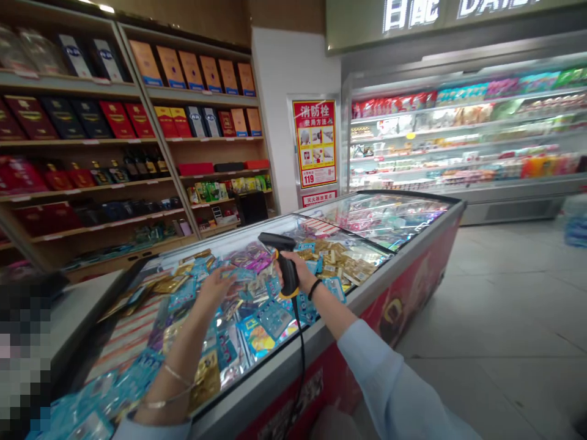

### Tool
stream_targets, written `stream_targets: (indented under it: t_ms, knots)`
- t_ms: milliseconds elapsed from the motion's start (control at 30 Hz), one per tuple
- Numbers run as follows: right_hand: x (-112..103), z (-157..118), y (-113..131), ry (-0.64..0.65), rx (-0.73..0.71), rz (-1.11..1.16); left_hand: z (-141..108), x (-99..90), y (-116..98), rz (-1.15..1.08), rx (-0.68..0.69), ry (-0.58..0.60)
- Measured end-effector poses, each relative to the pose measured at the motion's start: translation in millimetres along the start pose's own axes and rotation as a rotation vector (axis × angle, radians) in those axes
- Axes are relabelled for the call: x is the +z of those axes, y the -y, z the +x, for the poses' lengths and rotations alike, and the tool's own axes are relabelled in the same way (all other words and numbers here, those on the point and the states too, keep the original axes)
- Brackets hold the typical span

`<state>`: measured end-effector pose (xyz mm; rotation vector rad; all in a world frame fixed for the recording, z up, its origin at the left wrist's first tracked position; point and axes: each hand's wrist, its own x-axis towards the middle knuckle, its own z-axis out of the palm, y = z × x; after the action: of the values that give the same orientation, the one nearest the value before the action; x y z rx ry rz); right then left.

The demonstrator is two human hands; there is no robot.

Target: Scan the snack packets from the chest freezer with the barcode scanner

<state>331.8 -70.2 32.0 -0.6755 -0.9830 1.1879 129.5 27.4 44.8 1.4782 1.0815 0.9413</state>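
Note:
My right hand [293, 270] grips a black handheld barcode scanner [283, 261] with a yellow band, its head tilted toward the left. A black cable [301, 357] hangs from the scanner over the rim of a chest freezer [367, 299]. My left hand [213, 287] is spread open just over a heap of colourful foil packets [259, 321] inside the freezer, and I cannot tell whether it touches them. Gold packets [342, 263] lie to the right of the scanner.
Wooden shelves [137, 139] of boxed goods stand to the left, and a lit refrigerated display [463, 131] stands to the right. A red-and-yellow fire hydrant notice [314, 143] hangs on the far wall. Tiled floor [486, 318] lies right of the freezer.

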Motion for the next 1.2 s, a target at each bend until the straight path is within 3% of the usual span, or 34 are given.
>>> stream_targets:
  t_ms: [67, 200, 333, 533, 967, 1100, 1200]
  knots:
    - [-16.6, -8.0, 15.1, -0.054, -0.049, 0.01, -2.7, 33.6, 2.1, 0.0, 0.1, 0.064]
    - [-54.4, -23.5, 35.8, -0.144, -0.169, 0.022, -3.6, 91.0, 18.2, 0.065, 0.435, 0.135]
    - [-93.4, -39.2, 40.5, -0.222, -0.303, 0.067, -1.0, 116.7, 44.1, 0.367, 0.645, 0.194]
    - [-122.6, -54.0, 35.4, -0.317, -0.427, 0.135, 0.2, 118.9, 65.2, 0.731, 0.683, 0.234]
    - [-125.0, -55.3, 31.7, -0.343, -0.351, 0.043, -13.7, 122.0, 56.2, 0.879, 0.643, 0.218]
    - [-124.8, -56.4, 31.9, -0.343, -0.348, 0.047, -25.0, 120.0, 47.5, 0.862, 0.846, 0.175]
    - [-123.2, -58.1, 32.2, -0.347, -0.337, 0.045, -34.4, 117.5, 42.4, 0.836, 1.037, 0.332]
